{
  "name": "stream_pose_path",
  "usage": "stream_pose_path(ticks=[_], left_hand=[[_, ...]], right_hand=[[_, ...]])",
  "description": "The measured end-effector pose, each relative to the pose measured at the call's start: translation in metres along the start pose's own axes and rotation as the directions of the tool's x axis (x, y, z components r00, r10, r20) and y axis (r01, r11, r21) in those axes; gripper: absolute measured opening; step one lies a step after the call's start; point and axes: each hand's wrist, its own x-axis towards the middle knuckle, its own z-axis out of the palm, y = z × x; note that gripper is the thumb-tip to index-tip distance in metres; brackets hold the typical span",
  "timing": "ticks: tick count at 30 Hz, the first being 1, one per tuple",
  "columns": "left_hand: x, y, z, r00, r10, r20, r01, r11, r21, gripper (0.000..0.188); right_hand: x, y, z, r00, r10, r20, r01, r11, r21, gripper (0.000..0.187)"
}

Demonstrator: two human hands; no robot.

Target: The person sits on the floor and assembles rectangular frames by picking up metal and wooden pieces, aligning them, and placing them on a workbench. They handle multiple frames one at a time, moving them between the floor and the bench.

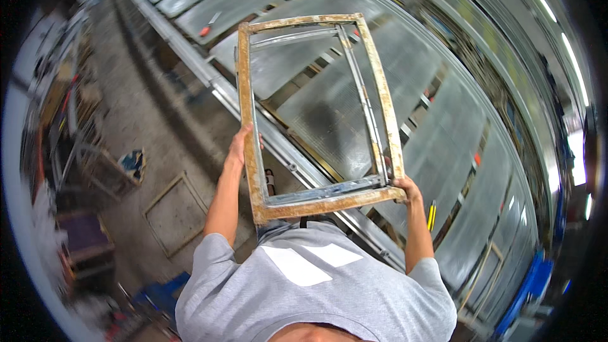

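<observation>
Both of our bare hands grip one large rectangular frame (326, 204), its outer bars blotched rusty brown and cream, with slimmer silvery-grey bars (360, 82) set inside them. Our left hand (238, 145) is closed around the lower half of the left outer bar, fingertips showing just inside the opening. Our right hand (410, 190) is wrapped around the lower right corner; some of its fingers are hidden by the bars. We hold the frame out in front of us, its bottom bar nearest our waist, and through its opening we see part of the work surface beyond.

That surface is a long table covered in shiny grey flat panels (437, 152), divided by dark gaps and edged on our side by a pale metal rail (171, 31). On it lie an orange-handled tool with a pale blade (204, 30), beyond the frame to the left, and a slim yellow-and-black object (431, 215), near our right forearm. Further right, toward the lower edge of the view, is another thin, pale frame (470, 290).

To our left, a thin brownish rectangular frame (195, 191) lies on the grey concrete floor (133, 82). We wear a grey T-shirt (304, 304) with white patches across the chest.
</observation>
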Motion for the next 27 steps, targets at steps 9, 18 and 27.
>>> stream_pose_path(ticks=[9,18,27], left_hand=[[0.179,0.055,0.022,0.943,-0.33,0.046,0.298,0.896,0.33,0.048],[0.218,0.042,0.024,0.923,-0.386,0.006,0.35,0.844,0.407,0.056],[0.148,0.038,0.046,0.882,0.406,0.238,-0.216,-0.1,0.971,0.07]], right_hand=[[0.023,0.062,0.073,0.963,0.088,-0.255,-0.007,0.953,0.304,0.085],[0.035,0.09,0.085,0.931,0.106,-0.35,0.017,0.943,0.331,0.083],[0.043,0.081,0.105,0.794,0.059,-0.605,-0.077,0.997,-0.003,0.046]])
